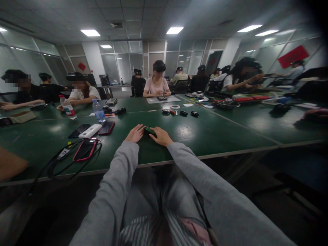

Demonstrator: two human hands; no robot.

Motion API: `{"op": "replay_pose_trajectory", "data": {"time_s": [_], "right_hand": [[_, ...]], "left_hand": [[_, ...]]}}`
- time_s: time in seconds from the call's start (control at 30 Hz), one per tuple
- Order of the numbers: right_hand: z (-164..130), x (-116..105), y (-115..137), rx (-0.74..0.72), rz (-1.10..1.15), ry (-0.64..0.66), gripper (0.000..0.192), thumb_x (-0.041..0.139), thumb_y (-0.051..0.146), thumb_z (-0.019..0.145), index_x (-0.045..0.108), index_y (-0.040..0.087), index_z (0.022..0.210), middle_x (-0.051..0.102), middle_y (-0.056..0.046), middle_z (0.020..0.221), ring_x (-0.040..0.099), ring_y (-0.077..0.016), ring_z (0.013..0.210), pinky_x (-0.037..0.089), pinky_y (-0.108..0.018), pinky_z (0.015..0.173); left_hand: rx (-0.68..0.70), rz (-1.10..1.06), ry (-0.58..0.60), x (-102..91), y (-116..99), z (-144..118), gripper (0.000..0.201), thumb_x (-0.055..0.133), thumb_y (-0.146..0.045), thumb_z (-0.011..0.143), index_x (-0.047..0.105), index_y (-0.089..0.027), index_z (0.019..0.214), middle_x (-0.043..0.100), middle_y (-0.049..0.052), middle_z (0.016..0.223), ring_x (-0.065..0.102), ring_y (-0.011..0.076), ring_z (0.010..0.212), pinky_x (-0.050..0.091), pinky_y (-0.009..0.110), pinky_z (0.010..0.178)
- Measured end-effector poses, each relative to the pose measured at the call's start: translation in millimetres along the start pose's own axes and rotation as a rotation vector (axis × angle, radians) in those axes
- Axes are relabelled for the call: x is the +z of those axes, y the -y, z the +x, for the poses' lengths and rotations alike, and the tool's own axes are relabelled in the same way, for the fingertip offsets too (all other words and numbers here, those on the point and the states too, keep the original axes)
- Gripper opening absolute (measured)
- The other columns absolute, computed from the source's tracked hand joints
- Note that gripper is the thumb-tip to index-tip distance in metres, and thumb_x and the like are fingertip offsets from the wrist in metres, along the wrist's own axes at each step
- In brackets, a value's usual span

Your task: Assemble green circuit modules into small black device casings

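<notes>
A small green circuit board (150, 130), seemingly set in a dark casing, lies low over the table in front of me. My right hand (161, 136) is closed on its right side, thumb along the near edge and fingers over the top. My left hand (135, 133) is at the board's left, fingers stretched out and fairly flat, their tips close to its left end. Whether those tips touch the board I cannot tell. Both forearms, in grey sleeves, reach over the table's near edge.
On the green table (123, 150), left, are a pink-rimmed phone (85, 149) with black cables, a white device (90, 131), another phone (106, 128) and two bottles. Small black objects (183, 113) and a tape roll (175, 107) sit ahead. A person (157, 83) works opposite.
</notes>
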State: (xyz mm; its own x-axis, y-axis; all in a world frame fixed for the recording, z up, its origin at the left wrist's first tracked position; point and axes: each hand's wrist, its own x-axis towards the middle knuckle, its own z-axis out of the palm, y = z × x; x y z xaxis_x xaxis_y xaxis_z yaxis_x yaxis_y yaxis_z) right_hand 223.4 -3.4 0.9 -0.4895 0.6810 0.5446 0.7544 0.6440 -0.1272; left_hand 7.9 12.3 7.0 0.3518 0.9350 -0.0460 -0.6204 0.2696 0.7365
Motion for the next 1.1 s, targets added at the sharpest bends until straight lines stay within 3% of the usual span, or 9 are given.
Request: {"op": "replay_pose_trajectory", "data": {"time_s": [0.3, 0.63, 1.1], "right_hand": [[0, -5, -1, 0.072, 0.035, -0.042, 0.047, 0.026, 0.051, 0.096, 0.047, 0.021, 0.126, 0.059, -0.009, 0.116, 0.053, -0.0213, 0.110, 0.043, -0.036, 0.094], [3, 1, -8, 0.152, -0.058, -0.056, 0.043, 0.022, 0.045, 0.098, 0.051, 0.020, 0.120, 0.058, -0.009, 0.108, 0.053, -0.0205, 0.104, 0.043, -0.032, 0.090], [7, 7, -11, 0.240, -0.085, -0.051, 0.043, 0.023, 0.042, 0.099, 0.051, 0.015, 0.118, 0.057, -0.011, 0.108, 0.053, -0.0194, 0.103, 0.040, -0.029, 0.090]], "left_hand": [[-0.007, 0.022, -0.004, 3.5, -2, -3, 0.023, 0.051, -0.032, 0.088, 0.059, -0.021, 0.107, 0.063, 0.008, 0.118, 0.064, 0.0170, 0.091, 0.047, 0.033, 0.087], [-0.017, 0.027, 0.006, 4.8, -2, -5, 0.029, 0.049, -0.031, 0.088, 0.055, -0.023, 0.115, 0.063, 0.008, 0.120, 0.065, 0.0177, 0.093, 0.046, 0.036, 0.092], [-0.037, 0.038, 0.031, -3.6, -3, -1, 0.022, 0.053, -0.033, 0.086, 0.057, -0.020, 0.104, 0.065, 0.007, 0.116, 0.063, 0.0179, 0.095, 0.045, 0.038, 0.095]]}}
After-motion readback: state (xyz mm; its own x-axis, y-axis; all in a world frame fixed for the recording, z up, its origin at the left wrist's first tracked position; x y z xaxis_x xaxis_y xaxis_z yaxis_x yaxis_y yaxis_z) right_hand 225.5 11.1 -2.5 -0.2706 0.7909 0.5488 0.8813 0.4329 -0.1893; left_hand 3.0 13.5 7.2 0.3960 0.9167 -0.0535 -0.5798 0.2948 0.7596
